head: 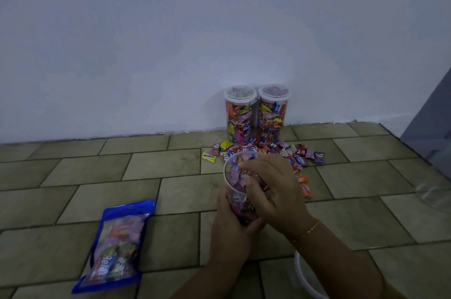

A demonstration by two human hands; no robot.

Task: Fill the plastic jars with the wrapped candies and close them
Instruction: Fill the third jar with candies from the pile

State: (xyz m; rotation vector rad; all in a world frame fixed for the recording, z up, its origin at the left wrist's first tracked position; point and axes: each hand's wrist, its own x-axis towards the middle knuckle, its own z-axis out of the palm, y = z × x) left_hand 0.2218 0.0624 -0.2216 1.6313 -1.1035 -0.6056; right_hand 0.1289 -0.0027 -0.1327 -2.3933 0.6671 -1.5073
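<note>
I hold an open clear plastic jar (231,174), mostly full of wrapped candies, tilted toward me above the tiled floor. My left hand (230,228) wraps around its lower body. My right hand (271,189) lies over the jar's mouth, fingers curled down onto the candies; whether it grips any I cannot tell. A heap of loose wrapped candies (266,152) lies just beyond the jar. Two filled jars with lids on, one (240,113) and another (272,110), stand side by side against the wall.
A blue bag of candies (117,245) lies flat on the floor at the lower left. A white round rim, perhaps a lid or bowl (302,276), shows at the bottom right. A clear plastic sheet (432,191) lies at the right edge.
</note>
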